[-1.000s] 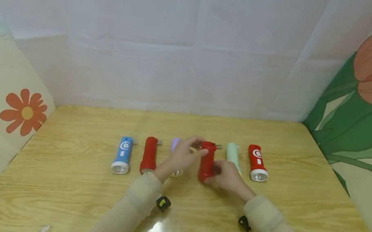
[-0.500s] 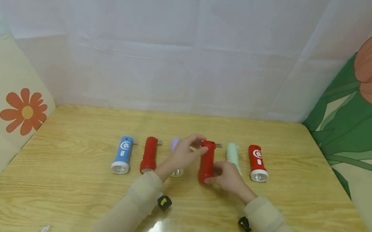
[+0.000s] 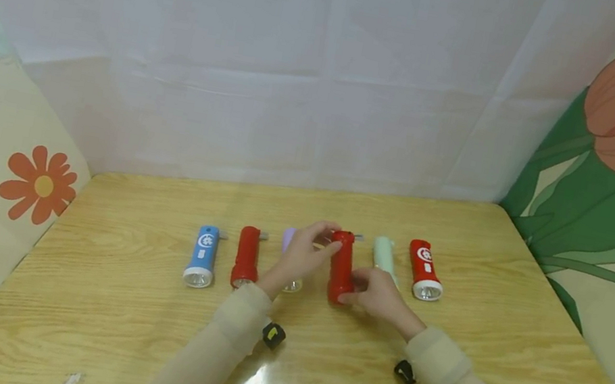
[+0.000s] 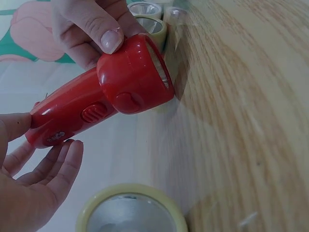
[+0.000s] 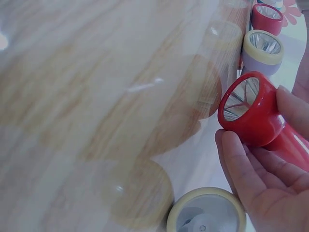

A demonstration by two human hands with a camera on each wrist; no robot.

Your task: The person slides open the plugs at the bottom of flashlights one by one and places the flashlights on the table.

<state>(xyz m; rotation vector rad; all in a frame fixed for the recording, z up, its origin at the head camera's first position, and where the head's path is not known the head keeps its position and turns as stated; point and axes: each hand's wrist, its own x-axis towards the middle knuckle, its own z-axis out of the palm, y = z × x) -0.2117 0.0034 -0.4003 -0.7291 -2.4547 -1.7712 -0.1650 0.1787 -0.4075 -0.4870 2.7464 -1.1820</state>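
In the head view, a red flashlight (image 3: 341, 268) is between both hands near the middle of the table, metal plug prongs sticking out at its far end. My left hand (image 3: 302, 258) pinches that tail end between thumb and fingers. Its lamp end is held by my right hand (image 3: 381, 294), thumb on one side and fingers on the other. The left wrist view shows the flashlight body (image 4: 72, 108) tilted, lamp end close over the wood, with a ribbed switch facing the camera. A purple flashlight (image 3: 288, 238) lies partly hidden behind my left hand.
Left of the hands lie a blue flashlight (image 3: 203, 252) and another red flashlight (image 3: 247, 255). To the right are a mint-green flashlight (image 3: 385, 254) and a red one with a white rim (image 3: 424, 267). A small pale scrap (image 3: 71, 382) is on the wooden table (image 3: 133, 340) near the front.
The flashlight's tail end has shifted slightly left and away, and its prongs show shorter now. Both hands keep their hold and barely move.
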